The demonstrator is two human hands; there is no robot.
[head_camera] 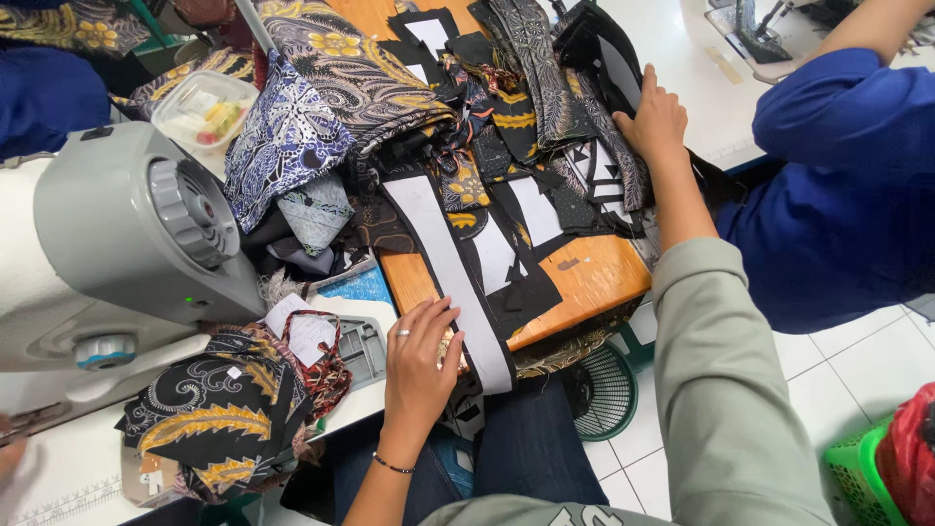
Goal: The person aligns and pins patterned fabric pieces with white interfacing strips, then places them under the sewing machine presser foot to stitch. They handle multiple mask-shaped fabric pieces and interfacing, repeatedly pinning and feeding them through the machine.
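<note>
A head-down view over a crowded sewing station is shown. The left hand (421, 356), a ring on one finger and a thin bracelet at the wrist, is laid flat with fingers spread narrowly on the near end of a long white-and-black fabric strip (450, 268); nothing is gripped. The strip runs away from this hand, up and to the left, across a wooden counter (589, 278), and its near end hangs just over the counter's front edge beside the fingertips.

The right hand (654, 122), reaching out of a grey-green sleeve (716, 390), is pressed on the far right side of a heap of black patterned fabric pieces (545, 117); whether anything is pinched under the fingers cannot be told. A small bare patch of wood is left between the two hands, near the counter's front right corner.

Left of the left hand, a grey sewing machine (136, 229) is seen, with folded black-and-gold batik cloth (219, 414) lying at its base. Beyond it, a clear plastic box (205, 107) sits beside blue-and-white patterned cloth (282, 136).

Right of the right hand, another person in a blue top (838, 185) is seated close by. Below the counter edge, a dark green mesh basket (599, 390) rests on a white tiled floor (857, 365), with a bright green basket (862, 472) further right.
</note>
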